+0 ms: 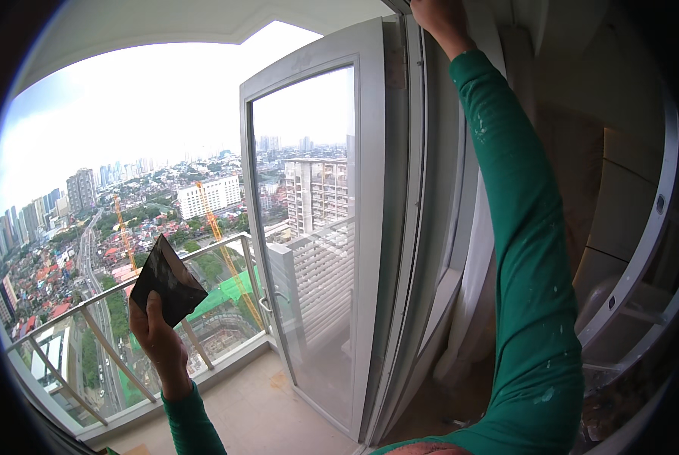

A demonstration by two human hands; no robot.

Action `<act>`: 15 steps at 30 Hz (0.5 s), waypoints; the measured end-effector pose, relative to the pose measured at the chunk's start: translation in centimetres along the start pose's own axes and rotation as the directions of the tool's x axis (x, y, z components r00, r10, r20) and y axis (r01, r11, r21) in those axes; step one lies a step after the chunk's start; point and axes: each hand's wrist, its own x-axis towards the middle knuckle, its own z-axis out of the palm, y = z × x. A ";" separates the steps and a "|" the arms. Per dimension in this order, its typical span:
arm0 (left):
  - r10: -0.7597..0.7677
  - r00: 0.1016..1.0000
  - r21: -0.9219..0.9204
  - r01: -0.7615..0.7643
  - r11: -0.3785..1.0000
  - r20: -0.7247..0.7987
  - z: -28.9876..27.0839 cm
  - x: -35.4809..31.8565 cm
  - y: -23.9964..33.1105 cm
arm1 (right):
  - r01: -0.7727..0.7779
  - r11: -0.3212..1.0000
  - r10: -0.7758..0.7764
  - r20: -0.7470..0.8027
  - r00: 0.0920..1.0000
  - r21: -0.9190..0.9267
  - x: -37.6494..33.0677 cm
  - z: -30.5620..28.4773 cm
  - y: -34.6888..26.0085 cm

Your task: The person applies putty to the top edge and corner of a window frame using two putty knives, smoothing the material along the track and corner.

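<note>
We face the tall glass door [317,227], open to the balcony, its long axis upright. Our right hand [438,19] reaches overhead to the frame's top edge; its grip we cannot tell. Our left hand [157,334], lower and leftward, clasps a dark sanding sheet [166,280].

Light: we see bright overcast daylight from the sky [150,98], nearly blown out.
Interior: we find the right side dim.
Distortion: the door frame [370,227] bows; black vignette rings everything.
Focus: mostly sharp.
</note>
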 end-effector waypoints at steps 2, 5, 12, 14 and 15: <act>0.002 1.000 0.018 -0.002 1.000 -0.019 -0.1 0.0 -0.3 | 0.042 0.999 -0.043 -0.007 0.999 -0.033 0.0 0.6 0.6; -0.003 0.999 0.033 0.005 0.999 -0.047 -0.4 0.2 -0.6 | 0.075 0.997 -0.075 -0.046 0.996 -0.001 -1.3 1.0 -0.8; -0.001 0.999 0.039 0.003 0.999 -0.053 -2.0 0.0 -2.1 | 0.119 0.993 -0.116 -0.187 0.976 0.003 -2.3 3.0 -1.3; -0.040 0.999 0.024 0.040 0.999 -0.022 -2.6 -0.3 -2.7 | 0.103 0.995 -0.101 -0.186 0.977 0.003 -2.3 3.2 -1.3; -0.060 0.998 0.020 0.060 0.998 -0.006 -3.0 -0.5 -2.9 | 0.084 0.996 -0.082 -0.162 0.983 0.009 -2.3 3.1 -1.4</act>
